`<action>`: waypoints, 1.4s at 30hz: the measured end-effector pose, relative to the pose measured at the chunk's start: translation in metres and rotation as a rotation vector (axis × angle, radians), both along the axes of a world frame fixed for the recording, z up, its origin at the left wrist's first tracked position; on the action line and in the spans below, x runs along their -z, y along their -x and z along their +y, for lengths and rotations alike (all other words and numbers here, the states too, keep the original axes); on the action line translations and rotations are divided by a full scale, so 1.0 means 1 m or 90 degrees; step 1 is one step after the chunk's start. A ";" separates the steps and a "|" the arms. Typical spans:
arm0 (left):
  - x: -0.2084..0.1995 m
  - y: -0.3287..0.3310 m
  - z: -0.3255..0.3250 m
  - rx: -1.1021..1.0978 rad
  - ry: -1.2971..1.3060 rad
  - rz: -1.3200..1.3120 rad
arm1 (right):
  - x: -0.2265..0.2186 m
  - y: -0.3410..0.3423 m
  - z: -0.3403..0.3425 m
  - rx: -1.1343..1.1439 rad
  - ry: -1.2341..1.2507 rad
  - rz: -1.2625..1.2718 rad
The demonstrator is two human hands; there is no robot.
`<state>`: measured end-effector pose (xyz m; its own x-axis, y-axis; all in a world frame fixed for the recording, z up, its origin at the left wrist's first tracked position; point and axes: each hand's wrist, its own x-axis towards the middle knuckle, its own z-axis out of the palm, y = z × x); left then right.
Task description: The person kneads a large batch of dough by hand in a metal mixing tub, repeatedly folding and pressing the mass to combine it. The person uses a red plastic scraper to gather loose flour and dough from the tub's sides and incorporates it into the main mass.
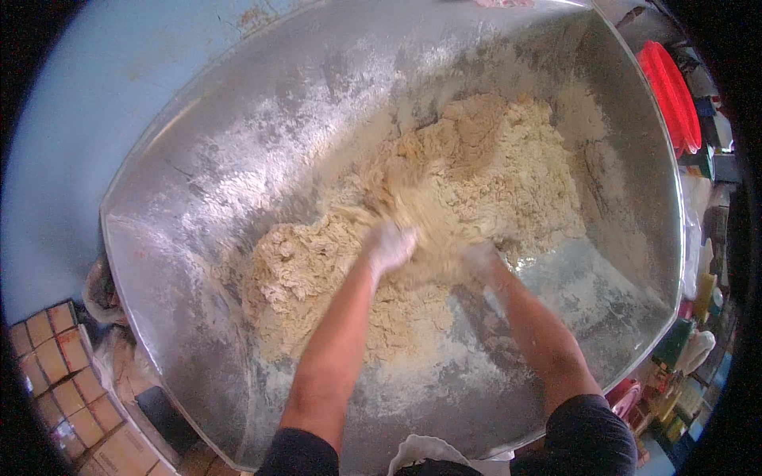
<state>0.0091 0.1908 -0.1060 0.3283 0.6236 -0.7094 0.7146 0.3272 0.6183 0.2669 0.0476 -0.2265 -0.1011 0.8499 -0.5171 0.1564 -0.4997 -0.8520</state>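
A large mass of pale, shaggy, crumbly dough [516, 182] lies in a wide metal trough [230, 103]. My left hand [389, 246], white with flour, is closed on some dough at the middle of the mass. To its right, my right hand [480, 258] is pushed against the dough, smeared by motion, its fingers not distinguishable. Between and beyond both hands a streak of dough [425, 222] is blurred as it moves. A browner, wetter-looking patch [468, 131] sits toward the far side.
Dry flour coats the trough's sloping walls. Beyond the left rim are a light blue wall [71, 159] and a floor of brown tiles [71, 381]. Outside the right rim hang or stand a red plastic basket [671, 99] and assorted containers [683, 381].
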 end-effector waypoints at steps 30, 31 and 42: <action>0.051 -0.025 -0.047 0.392 -0.026 0.062 | -0.037 -0.017 -0.040 0.303 0.481 0.269; 0.042 -0.020 -0.064 0.375 -0.001 0.046 | -0.070 -0.004 -0.048 0.173 0.455 0.232; -0.082 0.232 -0.210 -0.088 -0.094 0.065 | -0.165 0.244 -0.079 -0.672 -0.030 -0.531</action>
